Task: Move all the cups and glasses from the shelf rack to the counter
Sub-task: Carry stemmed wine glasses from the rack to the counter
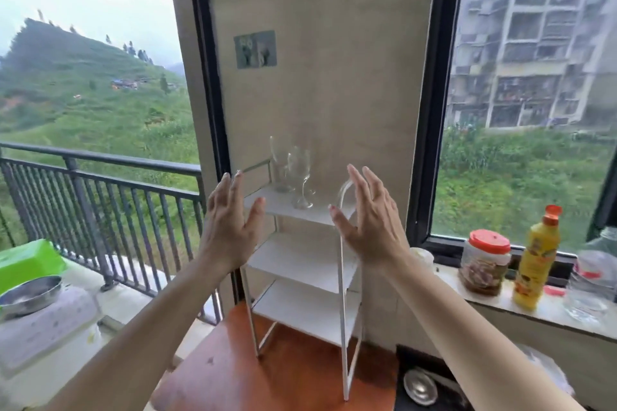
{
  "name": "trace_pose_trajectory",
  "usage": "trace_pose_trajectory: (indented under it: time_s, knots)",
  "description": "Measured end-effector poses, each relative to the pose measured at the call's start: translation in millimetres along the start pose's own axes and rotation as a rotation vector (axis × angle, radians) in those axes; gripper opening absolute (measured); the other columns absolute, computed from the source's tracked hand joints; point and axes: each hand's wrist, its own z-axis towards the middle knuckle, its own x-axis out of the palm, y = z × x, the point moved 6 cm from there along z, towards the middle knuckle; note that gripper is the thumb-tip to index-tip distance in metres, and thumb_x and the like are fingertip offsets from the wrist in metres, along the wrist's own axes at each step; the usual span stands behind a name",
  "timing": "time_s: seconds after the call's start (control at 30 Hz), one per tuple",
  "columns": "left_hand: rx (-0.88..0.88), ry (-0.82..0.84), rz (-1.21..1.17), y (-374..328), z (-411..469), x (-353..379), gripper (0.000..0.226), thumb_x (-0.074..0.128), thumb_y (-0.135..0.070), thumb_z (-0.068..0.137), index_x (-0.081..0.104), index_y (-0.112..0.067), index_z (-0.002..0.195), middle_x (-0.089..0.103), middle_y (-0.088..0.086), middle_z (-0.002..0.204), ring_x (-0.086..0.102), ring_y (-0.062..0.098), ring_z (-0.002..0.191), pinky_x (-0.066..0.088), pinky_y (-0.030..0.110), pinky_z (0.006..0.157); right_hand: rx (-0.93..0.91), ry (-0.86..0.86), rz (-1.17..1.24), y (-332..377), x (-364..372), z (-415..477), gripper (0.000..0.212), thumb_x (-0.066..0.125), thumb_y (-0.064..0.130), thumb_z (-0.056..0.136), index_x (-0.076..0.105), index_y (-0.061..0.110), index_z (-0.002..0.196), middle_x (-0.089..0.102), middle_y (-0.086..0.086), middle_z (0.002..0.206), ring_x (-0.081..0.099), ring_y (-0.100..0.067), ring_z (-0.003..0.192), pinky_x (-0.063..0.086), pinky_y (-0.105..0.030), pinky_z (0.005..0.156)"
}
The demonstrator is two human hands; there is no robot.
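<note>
Two clear glasses stand on the top tier of the white shelf rack (302, 272): a tall glass (279, 165) and, at its 4 o'clock, a stemmed glass (299, 173). They look light, slick and breakable, so I judge the bowl the safest hold. My left hand (230, 223) and right hand (367, 220) hover spread, palms facing, empty.

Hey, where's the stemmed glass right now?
The stemmed glass stands on the white rack's top shelf, centre of the head view, beside a taller tumbler, between both open hands.

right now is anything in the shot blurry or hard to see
Head view: even daylight, no glare. The clear glasses on the rack's top shelf nearly vanish against the beige wall; the building through the right window looks smeared; the wide lens bends the window frames.
</note>
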Motion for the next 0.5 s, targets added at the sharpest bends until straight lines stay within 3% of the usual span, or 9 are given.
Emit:
trace_pose_trajectory:
  time_s: [0.37, 0.5]
  knots:
    - [0.018, 0.120, -0.240, 68, 175, 82, 0.068, 0.034, -0.057, 0.099, 0.016, -0.026, 0.156, 0.023, 0.012, 0.160, 0.017, 0.028, 0.148, 0.020, 0.049, 0.117, 0.153, 0.047, -0.072, 15, 74, 117, 0.078, 0.049, 0.055, 0.098, 0.010, 0.030, 0.161, 0.035, -0.009, 0.155, 0.038, -0.031, 0.140, 0.032, -0.042, 0.114]
    - [0.013, 0.159, -0.326, 71, 206, 102, 0.063, 0.032, -0.063, 0.097, 0.014, -0.043, 0.154, 0.025, 0.010, 0.158, 0.020, 0.029, 0.146, 0.021, 0.050, 0.115, 0.164, 0.103, -0.122, 15, 94, 133, 0.077, 0.044, 0.065, 0.096, 0.008, 0.040, 0.159, 0.036, -0.002, 0.155, 0.044, -0.028, 0.137, 0.038, -0.043, 0.107]
